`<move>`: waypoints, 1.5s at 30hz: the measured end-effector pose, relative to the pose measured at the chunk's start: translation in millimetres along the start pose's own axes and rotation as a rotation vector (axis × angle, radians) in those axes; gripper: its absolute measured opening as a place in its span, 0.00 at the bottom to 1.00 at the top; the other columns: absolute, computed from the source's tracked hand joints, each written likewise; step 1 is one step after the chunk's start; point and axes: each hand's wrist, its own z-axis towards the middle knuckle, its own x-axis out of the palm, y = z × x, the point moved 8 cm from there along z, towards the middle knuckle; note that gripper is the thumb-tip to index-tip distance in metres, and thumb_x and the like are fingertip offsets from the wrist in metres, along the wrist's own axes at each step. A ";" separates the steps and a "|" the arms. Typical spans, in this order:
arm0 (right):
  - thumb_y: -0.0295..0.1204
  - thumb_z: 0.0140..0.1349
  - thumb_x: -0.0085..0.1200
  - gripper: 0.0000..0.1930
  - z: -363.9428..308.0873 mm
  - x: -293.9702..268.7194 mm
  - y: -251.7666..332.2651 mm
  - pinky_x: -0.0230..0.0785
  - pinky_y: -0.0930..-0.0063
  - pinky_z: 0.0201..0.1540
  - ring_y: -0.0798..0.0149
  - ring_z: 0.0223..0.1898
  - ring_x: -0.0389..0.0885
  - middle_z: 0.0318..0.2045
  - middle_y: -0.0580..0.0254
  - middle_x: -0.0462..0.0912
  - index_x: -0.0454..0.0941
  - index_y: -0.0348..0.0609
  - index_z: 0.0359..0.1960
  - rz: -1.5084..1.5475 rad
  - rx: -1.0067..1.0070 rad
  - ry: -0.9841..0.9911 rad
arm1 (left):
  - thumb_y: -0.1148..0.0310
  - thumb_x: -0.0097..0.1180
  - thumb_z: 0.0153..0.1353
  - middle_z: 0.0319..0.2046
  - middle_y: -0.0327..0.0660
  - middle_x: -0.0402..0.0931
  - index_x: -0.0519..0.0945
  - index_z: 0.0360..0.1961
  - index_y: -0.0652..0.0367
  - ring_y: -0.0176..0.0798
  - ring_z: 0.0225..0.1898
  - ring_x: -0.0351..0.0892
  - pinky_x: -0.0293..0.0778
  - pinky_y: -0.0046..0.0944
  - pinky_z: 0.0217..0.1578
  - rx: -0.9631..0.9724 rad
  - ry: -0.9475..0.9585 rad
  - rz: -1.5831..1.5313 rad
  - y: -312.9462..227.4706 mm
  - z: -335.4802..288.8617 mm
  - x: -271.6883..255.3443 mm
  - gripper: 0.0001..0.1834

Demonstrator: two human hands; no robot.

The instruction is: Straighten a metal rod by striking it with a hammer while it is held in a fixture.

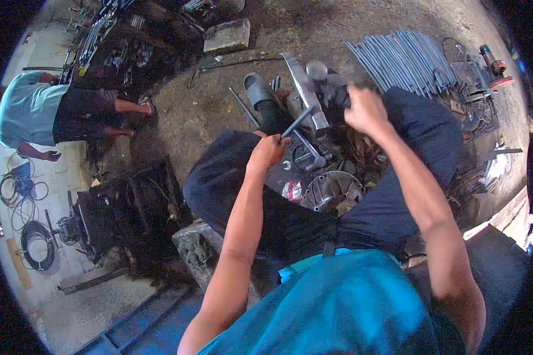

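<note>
My left hand point(269, 150) is closed round a dark metal rod point(298, 120), whose far end meets a long, shiny flat metal bar point(305, 89). My right hand point(366, 109) makes a fist to the right of the bar. It grips what looks like a hammer, its round grey head point(317, 70) smeared by motion above the bar; the handle is hard to make out. Beneath the rod lies a tool with a cylindrical metal head point(320, 161). Between my legs are a small open-ended wrench point(286, 165), a red and white packet point(292, 190) and a round metal housing point(333, 189).
My foot wears a grey sandal point(259, 90). A row of metal rods point(401, 62) lies at the far right, near an angle grinder point(493, 62). A stone block point(227, 36) sits at the back. Another person point(32, 109) bends at the left, above a coiled black hose point(38, 245).
</note>
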 end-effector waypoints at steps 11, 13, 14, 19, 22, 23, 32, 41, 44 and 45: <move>0.31 0.52 0.61 0.13 -1.7 -95.6 57.9 0.74 0.62 0.32 0.54 0.24 0.82 0.21 0.51 0.81 0.78 0.35 0.37 0.655 -0.409 -0.763 | 0.52 0.51 0.63 0.29 0.60 0.79 0.79 0.32 0.64 0.64 0.36 0.79 0.74 0.59 0.38 -0.014 -0.074 0.085 -15.9 -11.2 -11.5 0.22; 0.31 0.47 0.60 0.25 -9.5 1.7 3.8 0.73 0.47 0.43 0.41 0.36 0.82 0.30 0.42 0.83 0.74 0.34 0.49 0.396 -0.142 -0.437 | 0.52 0.51 0.63 0.28 0.59 0.79 0.79 0.33 0.64 0.64 0.35 0.79 0.74 0.59 0.38 -0.006 -0.066 0.107 -16.8 -7.5 -8.7 0.22; 0.29 0.47 0.59 0.25 -19.1 50.7 -22.8 0.73 0.46 0.45 0.38 0.37 0.81 0.31 0.41 0.82 0.73 0.34 0.49 0.034 0.005 -0.137 | 0.52 0.51 0.63 0.28 0.59 0.79 0.79 0.33 0.64 0.64 0.35 0.79 0.74 0.59 0.37 0.002 -0.052 0.128 -20.7 -6.5 -5.0 0.21; 0.30 0.47 0.58 0.19 -1.1 -49.6 29.4 0.73 0.50 0.43 0.40 0.35 0.82 0.27 0.41 0.81 0.75 0.37 0.42 0.082 -0.046 -0.102 | 0.52 0.51 0.63 0.28 0.58 0.79 0.78 0.33 0.63 0.64 0.34 0.80 0.75 0.58 0.36 -0.007 -0.075 0.106 -36.0 -18.4 -14.5 0.21; 0.32 0.48 0.56 0.15 0.6 -147.8 83.4 0.74 0.50 0.40 0.41 0.33 0.81 0.24 0.42 0.80 0.75 0.38 0.36 0.206 -0.352 -0.477 | 0.51 0.52 0.63 0.29 0.58 0.79 0.78 0.32 0.63 0.64 0.34 0.80 0.76 0.57 0.35 -0.022 -0.083 0.176 -29.5 -19.1 -15.7 0.22; 0.32 0.48 0.56 0.15 2.7 -163.4 97.5 0.74 0.50 0.40 0.41 0.33 0.81 0.24 0.42 0.80 0.75 0.38 0.36 0.210 -0.356 -0.469 | 0.51 0.51 0.63 0.28 0.60 0.79 0.77 0.32 0.63 0.65 0.34 0.79 0.75 0.59 0.35 -0.026 -0.092 0.155 -24.5 -21.5 -17.7 0.22; 0.29 0.48 0.57 0.23 -25.2 37.2 -9.4 0.71 0.44 0.47 0.35 0.41 0.79 0.35 0.36 0.81 0.73 0.32 0.47 -0.006 0.070 0.128 | 0.54 0.54 0.62 0.28 0.58 0.79 0.79 0.32 0.61 0.63 0.34 0.80 0.75 0.58 0.36 -0.056 -0.071 0.139 -20.4 -18.0 -8.9 0.18; 0.32 0.48 0.60 0.15 -1.6 -162.6 66.6 0.72 0.55 0.37 0.44 0.32 0.82 0.26 0.44 0.82 0.77 0.33 0.34 0.265 -0.312 -0.617 | 0.48 0.51 0.63 0.29 0.60 0.78 0.77 0.32 0.63 0.65 0.36 0.78 0.73 0.59 0.37 -0.077 -0.111 0.110 -12.3 -17.5 -27.2 0.24; 0.33 0.51 0.62 0.14 -7.5 -178.1 83.3 0.73 0.64 0.33 0.53 0.28 0.83 0.23 0.47 0.81 0.78 0.33 0.31 0.309 -0.449 -0.857 | 0.48 0.51 0.63 0.30 0.61 0.78 0.76 0.31 0.64 0.66 0.37 0.78 0.73 0.60 0.38 -0.086 -0.122 0.126 -6.0 -14.7 -27.1 0.24; 0.32 0.50 0.60 0.14 -1.7 -153.6 78.3 0.73 0.57 0.37 0.47 0.32 0.82 0.26 0.46 0.82 0.77 0.34 0.33 0.550 -0.377 -0.755 | 0.48 0.51 0.63 0.30 0.61 0.78 0.76 0.30 0.64 0.66 0.37 0.78 0.73 0.60 0.38 -0.086 -0.121 0.115 -5.5 -14.6 -26.6 0.25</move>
